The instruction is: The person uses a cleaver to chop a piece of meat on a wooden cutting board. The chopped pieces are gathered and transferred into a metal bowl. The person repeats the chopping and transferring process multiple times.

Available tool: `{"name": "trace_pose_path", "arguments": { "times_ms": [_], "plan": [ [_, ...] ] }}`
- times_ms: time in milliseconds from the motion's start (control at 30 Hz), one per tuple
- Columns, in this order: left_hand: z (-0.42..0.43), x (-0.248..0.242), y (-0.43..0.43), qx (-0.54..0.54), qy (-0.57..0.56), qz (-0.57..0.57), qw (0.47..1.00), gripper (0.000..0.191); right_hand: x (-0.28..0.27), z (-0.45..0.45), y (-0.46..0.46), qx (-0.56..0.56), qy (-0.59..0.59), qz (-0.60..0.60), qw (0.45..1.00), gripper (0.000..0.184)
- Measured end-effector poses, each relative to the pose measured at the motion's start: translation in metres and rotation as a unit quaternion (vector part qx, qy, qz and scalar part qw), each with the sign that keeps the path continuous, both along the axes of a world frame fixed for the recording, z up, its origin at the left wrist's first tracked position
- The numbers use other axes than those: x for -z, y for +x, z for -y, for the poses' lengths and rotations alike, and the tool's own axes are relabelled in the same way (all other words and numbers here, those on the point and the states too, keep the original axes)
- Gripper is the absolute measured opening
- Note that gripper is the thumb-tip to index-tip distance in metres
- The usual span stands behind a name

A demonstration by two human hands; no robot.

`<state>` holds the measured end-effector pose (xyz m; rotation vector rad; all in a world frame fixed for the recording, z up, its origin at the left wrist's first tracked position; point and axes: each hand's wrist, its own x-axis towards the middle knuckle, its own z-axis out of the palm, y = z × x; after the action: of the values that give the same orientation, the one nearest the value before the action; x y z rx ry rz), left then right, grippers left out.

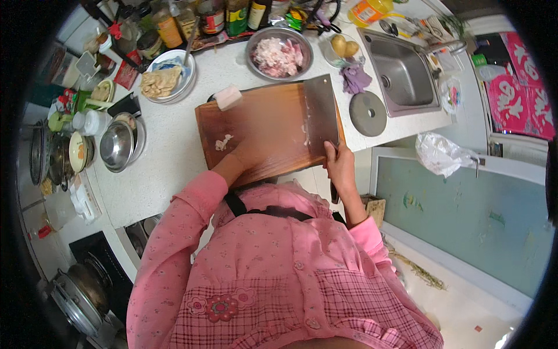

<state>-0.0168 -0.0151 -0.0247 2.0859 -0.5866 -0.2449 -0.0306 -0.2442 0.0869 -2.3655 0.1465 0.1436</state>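
A cleaver (321, 111) stands tilted at the right end of a wooden cutting board (285, 98), its blade pointing away from me. My right hand (341, 168) is closed around the cleaver's dark handle. On or just above the left half of the board is my left hand (249, 152); a blur hides its fingers, so what it holds cannot be told. Small pale scraps (223, 142) lie left of that hand. At the board's far left corner rests a whitish block (228, 97), perhaps fat. Bits of pale residue cling to the blade.
Beyond the board stands a steel bowl (279, 56) of chopped meat. Potatoes (344, 46), a purple cloth (355, 78) and a grey disc-shaped stone (368, 113) sit before the sink (401, 70). Leftward are a cloth-draped white bowl (192, 72) and steel bowls (117, 146). Bottles (212, 17) line the back.
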Motion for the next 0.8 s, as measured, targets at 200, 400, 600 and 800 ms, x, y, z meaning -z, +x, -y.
{"name": "trace_pose_path", "arguments": {
  "times_ms": [200, 400, 600, 800],
  "plan": [
    [0.016, 0.024, 0.011, 0.055, 0.046, 0.075, 0.995, 0.043, 0.006, 0.018, -0.005, -0.022, -0.045, 0.050, 0.998, 0.025],
    [0.000, -0.056, 0.014, -0.067, 0.098, 0.050, 0.992, 0.033, -0.024, 0.009, -0.018, -0.091, -0.192, 0.102, 0.972, 0.014],
    [-0.048, -0.108, 0.029, -0.173, -0.032, 0.128, 0.976, 0.024, -0.014, 0.022, -0.030, -0.198, -0.284, 0.240, 0.907, 0.019],
    [-0.024, -0.069, 0.057, 0.026, 0.064, 0.072, 0.995, 0.031, 0.004, 0.022, -0.029, -0.235, -0.296, 0.286, 0.881, 0.016]
  ]
}}
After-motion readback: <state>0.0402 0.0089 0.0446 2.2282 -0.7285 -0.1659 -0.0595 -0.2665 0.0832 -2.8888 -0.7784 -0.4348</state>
